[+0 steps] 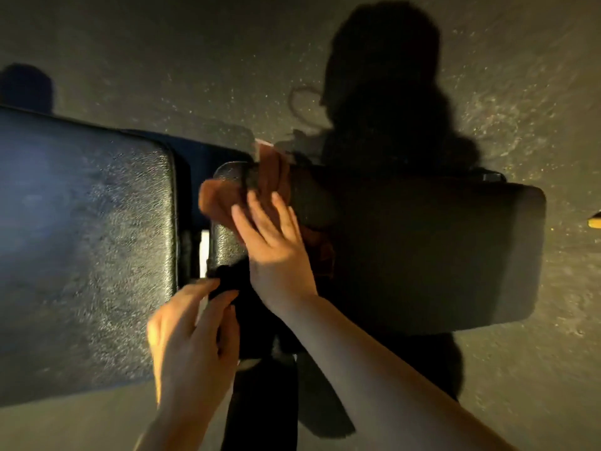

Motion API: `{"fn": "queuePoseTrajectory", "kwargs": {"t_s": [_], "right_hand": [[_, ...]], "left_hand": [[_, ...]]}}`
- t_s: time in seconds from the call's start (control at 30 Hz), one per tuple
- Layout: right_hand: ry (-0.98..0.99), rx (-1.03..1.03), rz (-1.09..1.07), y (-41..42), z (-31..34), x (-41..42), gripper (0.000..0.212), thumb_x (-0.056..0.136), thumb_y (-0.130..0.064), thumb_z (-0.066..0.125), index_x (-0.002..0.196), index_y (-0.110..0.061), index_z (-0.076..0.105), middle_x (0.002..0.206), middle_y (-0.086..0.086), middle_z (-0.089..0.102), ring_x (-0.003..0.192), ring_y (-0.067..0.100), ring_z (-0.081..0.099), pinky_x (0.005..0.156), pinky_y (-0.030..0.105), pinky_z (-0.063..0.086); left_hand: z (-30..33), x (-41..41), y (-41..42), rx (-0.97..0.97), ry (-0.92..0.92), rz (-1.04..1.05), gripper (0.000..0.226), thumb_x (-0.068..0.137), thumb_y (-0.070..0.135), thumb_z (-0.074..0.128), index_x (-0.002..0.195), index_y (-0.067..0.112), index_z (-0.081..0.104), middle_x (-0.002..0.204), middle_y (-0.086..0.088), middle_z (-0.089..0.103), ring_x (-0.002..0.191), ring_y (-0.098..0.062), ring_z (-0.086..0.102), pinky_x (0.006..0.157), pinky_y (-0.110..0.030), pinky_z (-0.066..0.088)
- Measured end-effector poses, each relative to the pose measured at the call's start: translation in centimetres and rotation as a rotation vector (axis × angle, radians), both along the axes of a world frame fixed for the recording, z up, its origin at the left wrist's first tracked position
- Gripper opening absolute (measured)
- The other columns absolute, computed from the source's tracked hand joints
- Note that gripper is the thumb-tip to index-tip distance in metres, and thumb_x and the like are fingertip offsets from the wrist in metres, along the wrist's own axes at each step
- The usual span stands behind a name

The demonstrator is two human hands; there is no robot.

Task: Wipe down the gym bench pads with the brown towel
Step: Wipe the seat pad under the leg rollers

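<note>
The left hand [192, 333] hovers nearest, fingers loosely bent, holding nothing. Beyond it the right hand [276, 245] presses flat, fingers spread, on the brown towel [224, 196], bunched under its fingertips on the seat pad [422, 255]. It looks soft and light; a flat palm should grip it best.

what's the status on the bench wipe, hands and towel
Right hand flat, fingers pressing brown towel onto right pad. Left hand loose at the pad gap, holding nothing. Left pad uncovered. Nothing blocking.
</note>
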State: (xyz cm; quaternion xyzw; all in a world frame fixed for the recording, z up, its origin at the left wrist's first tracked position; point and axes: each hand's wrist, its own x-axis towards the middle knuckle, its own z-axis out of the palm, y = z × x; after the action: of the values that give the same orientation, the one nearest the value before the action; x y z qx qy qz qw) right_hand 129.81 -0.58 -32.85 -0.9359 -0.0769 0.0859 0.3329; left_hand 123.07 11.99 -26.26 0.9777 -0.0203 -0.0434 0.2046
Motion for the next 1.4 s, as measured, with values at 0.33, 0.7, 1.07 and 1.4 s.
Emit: {"fn": "queuePoseTrajectory", "kwargs": {"t_s": [0.33, 0.7, 1.07, 1.4], "right_hand": [[0.339, -0.378, -0.140, -9.6, -2.1, -7.4, 0.054, 0.103, -0.052, 0.017, 0.154, -0.037, 0.010, 0.163, -0.002, 0.015, 0.149, 0.030, 0.011, 0.116, 0.062, 0.015], [0.388, -0.067, -0.813, 0.6, 1.8, -5.9, 0.035, 0.102, -0.015, 0.045, 0.135, -0.016, 0.056, 0.155, 0.005, 0.038, 0.143, 0.029, 0.035, 0.114, 0.051, 0.035], [-0.258, -0.284, 0.493, 15.1, 4.5, 6.8, 0.051, 0.094, -0.039, 0.042, 0.141, -0.024, 0.053, 0.155, 0.003, 0.040, 0.139, 0.036, 0.037, 0.115, 0.053, 0.019], [-0.222, -0.254, 0.868, 19.1, 3.1, -5.0, 0.051, 0.091, -0.039, 0.041, 0.136, -0.022, 0.058, 0.152, 0.009, 0.043, 0.142, 0.034, 0.025, 0.121, 0.046, 0.012]], "left_hand": [[0.5, -4.0, 5.0, 0.055, -0.001, 0.153, 0.033, 0.088, 0.028, 0.051, 0.115, 0.012, 0.062, 0.124, -0.016, 0.055, 0.097, -0.040, 0.060, 0.074, -0.053, 0.052], [1.0, -5.0, 7.8, -0.064, 0.081, 0.421, 0.038, 0.087, 0.031, 0.046, 0.117, 0.014, 0.062, 0.122, -0.012, 0.058, 0.111, -0.028, 0.048, 0.088, -0.053, 0.040], [1.4, -6.9, 15.0, -0.163, 0.017, 0.888, 0.052, 0.084, 0.021, 0.057, 0.132, 0.000, 0.056, 0.136, -0.025, 0.048, 0.126, -0.035, 0.042, 0.107, -0.020, 0.022], [0.6, -8.8, 17.3, -0.279, 0.011, 0.985, 0.057, 0.089, 0.022, 0.049, 0.143, 0.001, 0.046, 0.147, -0.023, 0.046, 0.137, -0.029, 0.040, 0.116, -0.010, 0.016]]}}
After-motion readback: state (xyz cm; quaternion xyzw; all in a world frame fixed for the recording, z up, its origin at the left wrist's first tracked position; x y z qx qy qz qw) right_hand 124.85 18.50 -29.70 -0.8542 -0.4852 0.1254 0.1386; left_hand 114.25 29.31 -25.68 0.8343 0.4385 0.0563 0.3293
